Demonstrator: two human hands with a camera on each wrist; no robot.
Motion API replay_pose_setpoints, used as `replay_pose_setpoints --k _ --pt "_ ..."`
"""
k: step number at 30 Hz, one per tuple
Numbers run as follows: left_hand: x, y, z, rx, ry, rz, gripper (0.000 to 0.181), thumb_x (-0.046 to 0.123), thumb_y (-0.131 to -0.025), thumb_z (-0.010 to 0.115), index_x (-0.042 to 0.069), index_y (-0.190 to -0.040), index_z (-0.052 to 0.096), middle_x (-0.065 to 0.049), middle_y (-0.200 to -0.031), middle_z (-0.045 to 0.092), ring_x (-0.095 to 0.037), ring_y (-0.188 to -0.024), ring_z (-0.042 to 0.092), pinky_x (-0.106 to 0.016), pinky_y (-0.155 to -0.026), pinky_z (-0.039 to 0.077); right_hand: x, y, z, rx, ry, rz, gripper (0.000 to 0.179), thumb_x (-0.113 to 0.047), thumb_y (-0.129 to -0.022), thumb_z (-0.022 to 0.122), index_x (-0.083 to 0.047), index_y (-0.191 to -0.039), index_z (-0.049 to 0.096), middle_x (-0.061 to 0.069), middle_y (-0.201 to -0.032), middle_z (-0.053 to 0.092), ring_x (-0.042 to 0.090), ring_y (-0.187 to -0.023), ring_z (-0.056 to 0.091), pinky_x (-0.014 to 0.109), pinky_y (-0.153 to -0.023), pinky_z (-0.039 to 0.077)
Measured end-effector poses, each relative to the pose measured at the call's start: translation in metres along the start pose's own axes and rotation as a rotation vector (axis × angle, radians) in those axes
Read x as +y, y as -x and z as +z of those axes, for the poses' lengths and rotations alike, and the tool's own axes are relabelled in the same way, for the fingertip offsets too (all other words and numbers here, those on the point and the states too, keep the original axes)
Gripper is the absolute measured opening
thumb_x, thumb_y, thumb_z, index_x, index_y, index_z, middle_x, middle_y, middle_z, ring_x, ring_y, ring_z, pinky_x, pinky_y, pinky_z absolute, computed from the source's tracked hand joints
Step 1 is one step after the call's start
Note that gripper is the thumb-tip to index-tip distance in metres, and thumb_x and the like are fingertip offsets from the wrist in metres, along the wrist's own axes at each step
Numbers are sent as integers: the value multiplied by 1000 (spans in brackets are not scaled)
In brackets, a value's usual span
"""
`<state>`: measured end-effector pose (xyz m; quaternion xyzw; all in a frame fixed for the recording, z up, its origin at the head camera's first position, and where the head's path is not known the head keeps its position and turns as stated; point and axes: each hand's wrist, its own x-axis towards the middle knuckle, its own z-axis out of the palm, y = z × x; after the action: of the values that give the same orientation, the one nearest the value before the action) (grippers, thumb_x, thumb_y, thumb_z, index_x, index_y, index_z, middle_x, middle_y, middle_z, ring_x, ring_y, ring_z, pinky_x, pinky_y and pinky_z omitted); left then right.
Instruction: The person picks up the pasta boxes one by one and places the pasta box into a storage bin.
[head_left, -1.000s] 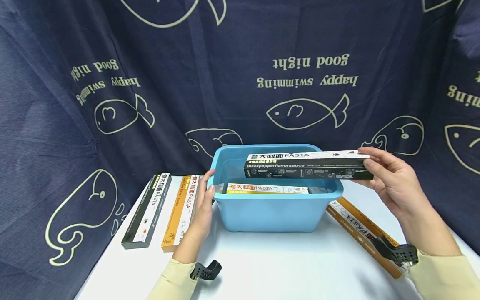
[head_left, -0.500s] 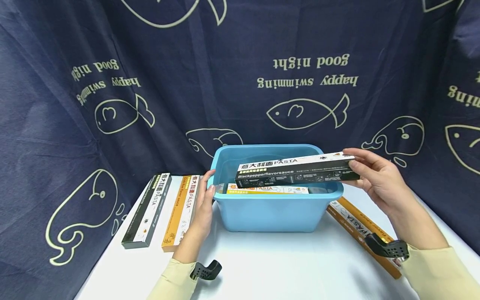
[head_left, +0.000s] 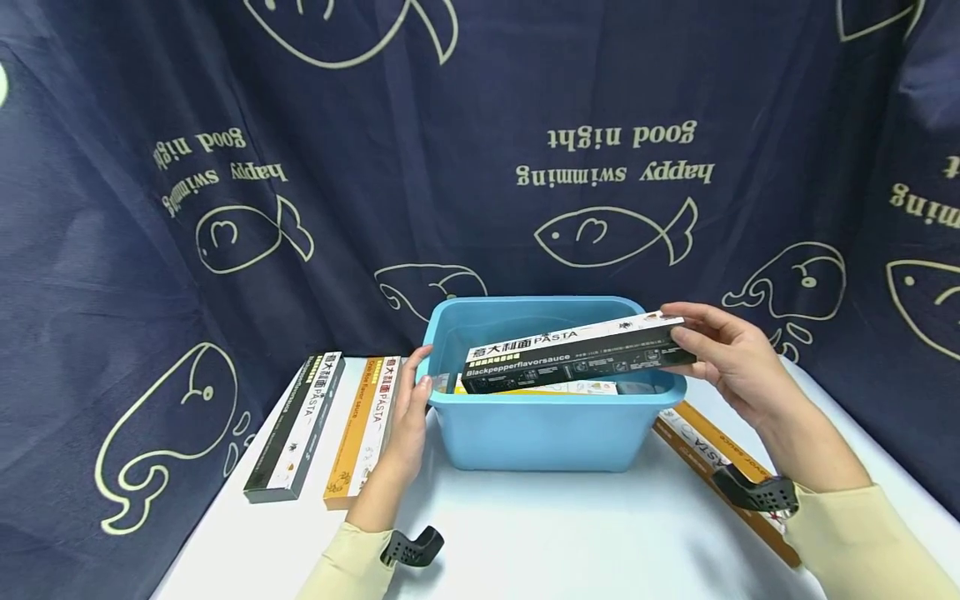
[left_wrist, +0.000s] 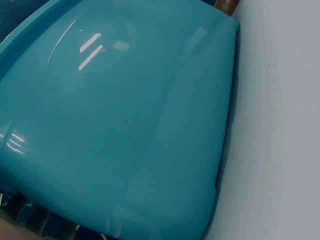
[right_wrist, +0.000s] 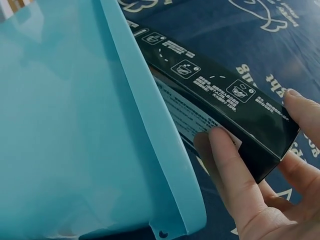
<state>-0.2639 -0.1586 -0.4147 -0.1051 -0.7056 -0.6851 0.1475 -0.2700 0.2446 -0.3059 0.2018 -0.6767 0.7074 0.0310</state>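
Note:
A black-and-white pasta box [head_left: 573, 352] slants over the blue plastic bin [head_left: 540, 433], its left end lower and dipping inside the rim. My right hand [head_left: 731, 358] pinches the box's right end between thumb and fingers; the right wrist view shows the fingertips [right_wrist: 225, 150] against its side. On the bin's left rim, my left hand [head_left: 408, 417] holds the edge with thumb and fingers. An orange-and-white pasta box [head_left: 592, 387] lies in the bin along the near wall, partly covered by the black one. The left wrist view shows mostly the bin's outer wall [left_wrist: 125, 125].
Left of the bin, a black pasta box [head_left: 296, 429] and an orange pasta box [head_left: 363, 429] lie side by side on the white table [head_left: 540, 533]. Another orange box [head_left: 723, 471] lies slanted at right, partly under my right forearm. A dark blue curtain [head_left: 480, 167] hangs behind.
My right hand has moved left and slightly down with the black pasta box, whose left end has tilted down into the bin. The left hand keeps its place on the rim.

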Motion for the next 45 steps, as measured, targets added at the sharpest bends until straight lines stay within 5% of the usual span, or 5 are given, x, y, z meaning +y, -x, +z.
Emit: replay_pose_setpoints --k 31,37,45 --pt "0 0 3 -1 8 16 50 38 -100 36 36 -150 35 3 -161 21 -25 -148 23 -61 -119 15 7 -21 29 -87 248 149 45 -22 -94 69 -7 -135 56 -1 -125 57 11 -98 71 37 -80 61" --pt "0 0 2 3 4 13 50 38 -100 36 36 -150 35 4 -162 21 -25 -148 22 -63 -119 15 4 -25 37 -111 313 163 52 -28 -94 70 -5 -138 54 5 -145 43 8 -111 61 38 -83 60" --pt "-1 0 2 -1 3 6 51 39 -100 36 36 -150 35 4 -162 21 -27 -148 25 -64 -119 16 6 -28 45 -148 409 192 52 -34 -92 72 -12 -137 57 5 -150 43 26 -135 42 55 -96 52"
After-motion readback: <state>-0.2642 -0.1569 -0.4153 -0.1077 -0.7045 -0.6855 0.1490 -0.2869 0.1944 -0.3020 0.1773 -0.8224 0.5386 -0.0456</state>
